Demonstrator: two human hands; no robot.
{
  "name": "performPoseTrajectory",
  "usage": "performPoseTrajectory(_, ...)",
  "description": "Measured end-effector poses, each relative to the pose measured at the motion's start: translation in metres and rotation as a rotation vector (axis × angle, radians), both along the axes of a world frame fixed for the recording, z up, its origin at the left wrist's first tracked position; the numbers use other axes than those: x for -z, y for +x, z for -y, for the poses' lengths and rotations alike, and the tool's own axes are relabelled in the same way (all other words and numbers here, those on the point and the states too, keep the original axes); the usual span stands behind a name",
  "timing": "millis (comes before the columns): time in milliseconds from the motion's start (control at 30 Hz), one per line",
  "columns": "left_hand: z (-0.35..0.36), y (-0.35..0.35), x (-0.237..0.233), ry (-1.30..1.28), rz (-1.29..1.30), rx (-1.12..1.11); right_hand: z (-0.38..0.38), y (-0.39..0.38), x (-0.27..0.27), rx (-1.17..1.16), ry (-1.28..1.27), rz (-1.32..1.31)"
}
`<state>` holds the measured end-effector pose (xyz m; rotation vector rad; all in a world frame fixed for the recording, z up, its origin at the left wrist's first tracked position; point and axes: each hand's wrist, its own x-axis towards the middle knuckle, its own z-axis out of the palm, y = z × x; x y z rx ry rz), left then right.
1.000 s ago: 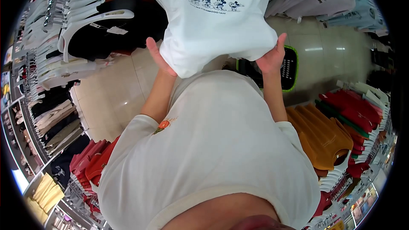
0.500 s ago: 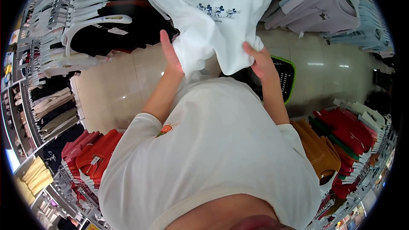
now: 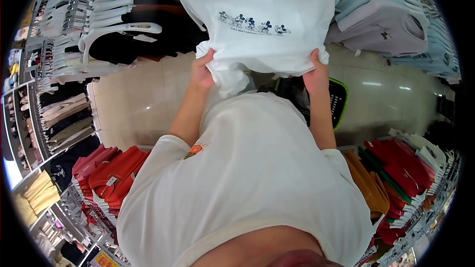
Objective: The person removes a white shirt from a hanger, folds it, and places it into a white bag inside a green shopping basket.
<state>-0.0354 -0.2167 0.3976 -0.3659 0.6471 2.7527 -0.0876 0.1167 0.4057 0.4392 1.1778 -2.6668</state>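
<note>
A white shirt (image 3: 262, 49) with a row of small dark cartoon figures across its chest hangs in front of me at the top centre. My left hand (image 3: 203, 70) grips its lower left edge, fingers closed on the fabric. At the lower right edge, my right hand (image 3: 316, 71) pinches the cloth between thumb and fingers. The fabric is stretched between both hands, with a bunched part drooping beside my left hand.
Black shirts (image 3: 148, 37) on white hangers are at the upper left, and lilac and pale blue shirts (image 3: 381, 27) at the upper right. A black basket with a green rim (image 3: 341, 101) stands on the floor beyond my right forearm. Red garments (image 3: 116, 175) hang behind.
My left hand has closed on the shirt's edge, where it was open before. The shirt's lower part is now spread wider, and its printed front faces me more fully.
</note>
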Motion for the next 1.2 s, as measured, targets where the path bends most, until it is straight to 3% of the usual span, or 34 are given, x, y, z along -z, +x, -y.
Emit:
performPoseTrajectory(100, 0.014, 0.004, 0.013, 0.277, -0.077, -0.020, 0.001, -0.005, 0.002, 0.050, -0.029, 0.000)
performPoseTrajectory(200, 0.012, -0.018, 0.024, 0.297, -0.274, 0.020, 0.002, -0.012, -0.003, 0.058, -0.165, 0.106)
performPoseTrajectory(233, -0.004, -0.019, 0.009, 0.214, -0.038, -0.084, 0.002, -0.014, -0.002, 0.065, -0.188, 0.147)
performPoseTrajectory(333, -0.008, -0.031, 0.055, -1.171, -0.467, 0.218, 0.010, -0.019, 0.000, 0.067, 0.052, 0.038)
performPoseTrajectory(400, -0.014, -0.036, 0.067, -1.266, -0.565, 0.301, 0.008, -0.021, 0.003, 0.083, 0.115, 0.027)
performPoseTrajectory(433, -0.016, -0.039, 0.065, -0.905, -0.513, 0.281, 0.009, -0.021, 0.002, 0.104, 0.115, 0.045)
performPoseTrajectory(467, -0.018, -0.044, 0.063, -0.800, -0.510, 0.294, 0.011, -0.023, 0.001, 0.126, 0.112, 0.060)
performPoseTrajectory(567, -0.033, -0.057, 0.057, -0.900, -0.589, 0.362, 0.012, -0.025, -0.003, 0.206, -0.037, 0.162)
performPoseTrajectory(667, -0.052, -0.071, 0.052, -1.031, -0.667, 0.402, 0.009, -0.026, 0.004, 0.220, 0.035, 0.259)
performPoseTrajectory(867, -0.074, -0.100, 0.049, -1.204, -0.745, 0.440, -0.002, -0.023, 0.014, 0.247, 0.316, 0.167)
performPoseTrajectory(967, -0.075, -0.106, 0.046, -1.238, -0.754, 0.446, 0.008, -0.026, 0.012, 0.307, 0.669, 0.134)
performPoseTrajectory(1067, -0.078, -0.101, 0.045, -1.289, -0.741, 0.485, 0.035, -0.029, 0.016, 0.461, 1.403, -0.118)
performPoseTrajectory(1133, -0.077, -0.097, 0.044, -1.327, -0.743, 0.505, 0.069, -0.030, -0.017, 0.389, 1.469, -0.363)
performPoseTrajectory(1200, -0.075, -0.095, 0.035, -1.341, -0.794, 0.424, 0.098, -0.029, -0.033, 0.154, 1.552, -0.628)
